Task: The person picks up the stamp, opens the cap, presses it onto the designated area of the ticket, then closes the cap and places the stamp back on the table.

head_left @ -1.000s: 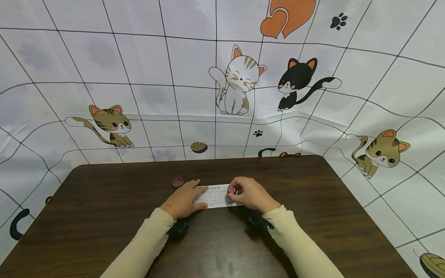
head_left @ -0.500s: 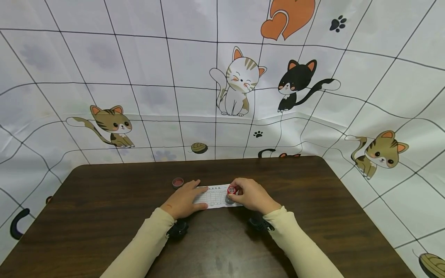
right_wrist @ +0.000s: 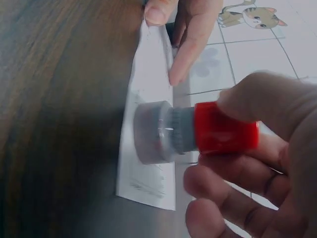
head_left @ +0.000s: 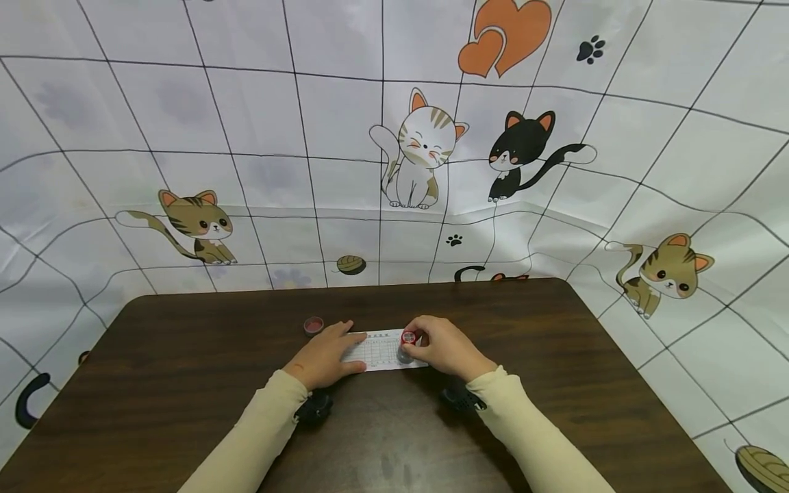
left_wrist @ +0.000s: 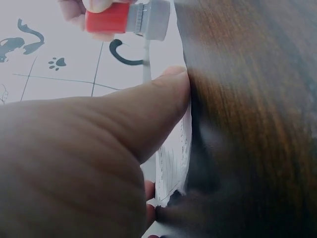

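Note:
A stamp with a red grip and a grey, see-through round base (right_wrist: 225, 130) stands upright on the right part of a white printed slip of paper (head_left: 377, 352). My right hand (head_left: 450, 348) pinches the red grip between thumb and fingers. On the slip's left end lies my left hand (head_left: 323, 356), its fingers and thumb spread and fairly straight. The left wrist view shows the left thumb (left_wrist: 166, 91) along the slip's near edge. What the stamp's face has printed is hidden under its base.
A small round container, reddish inside (head_left: 313, 326), sits just beyond the left hand. The dark wooden table (head_left: 185, 383) ends at a white curtain (head_left: 277, 171) printed with cats and grid lines, hanging behind and at both sides.
The head view has tilted slightly, so the curtain pattern sits a little lower and further left. Both hands, the stamp and the slip stay in place.

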Demonstrator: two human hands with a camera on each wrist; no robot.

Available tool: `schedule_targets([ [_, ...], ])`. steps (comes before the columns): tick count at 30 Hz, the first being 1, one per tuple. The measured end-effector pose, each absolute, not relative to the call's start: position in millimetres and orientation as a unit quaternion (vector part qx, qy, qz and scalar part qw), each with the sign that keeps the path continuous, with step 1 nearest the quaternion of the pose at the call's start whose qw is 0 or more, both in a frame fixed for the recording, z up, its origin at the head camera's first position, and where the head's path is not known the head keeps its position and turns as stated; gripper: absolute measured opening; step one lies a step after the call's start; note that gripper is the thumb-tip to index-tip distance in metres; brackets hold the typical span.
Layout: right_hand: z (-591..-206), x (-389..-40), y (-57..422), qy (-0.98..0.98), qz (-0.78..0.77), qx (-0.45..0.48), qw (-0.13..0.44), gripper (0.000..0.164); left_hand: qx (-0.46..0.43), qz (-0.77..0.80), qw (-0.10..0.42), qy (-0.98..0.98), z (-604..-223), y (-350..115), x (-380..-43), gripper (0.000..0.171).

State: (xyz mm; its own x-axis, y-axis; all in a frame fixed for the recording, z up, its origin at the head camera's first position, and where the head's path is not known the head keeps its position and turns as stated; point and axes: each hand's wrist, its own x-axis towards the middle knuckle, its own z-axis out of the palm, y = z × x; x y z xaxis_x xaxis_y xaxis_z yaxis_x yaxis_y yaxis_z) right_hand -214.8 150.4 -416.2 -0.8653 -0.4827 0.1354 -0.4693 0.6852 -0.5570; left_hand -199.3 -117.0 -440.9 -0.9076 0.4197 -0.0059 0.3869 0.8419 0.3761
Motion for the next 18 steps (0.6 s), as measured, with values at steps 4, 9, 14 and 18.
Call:
schedule_targets([
  [4, -412, -218, 155, 0.909, -0.327, -0.258, 0.017, 0.012, 0.210, 0.195, 0.046, 0.957, -441, -118, -199, 0.064],
  [9, -400, -225, 159, 0.891, -0.393, -0.227, -0.010, 0.012, 0.212, 0.201, 0.044, 0.955, -440, -118, -198, 0.064],
  [14, -387, -232, 156, 0.882, -0.422, -0.203, -0.048, 0.014, 0.213, 0.205, 0.038, 0.955, -442, -120, -199, 0.064],
  [18, -383, -236, 154, 0.881, -0.429, -0.187, -0.065, 0.015, 0.216, 0.212, 0.039, 0.952, -442, -119, -199, 0.064],
])
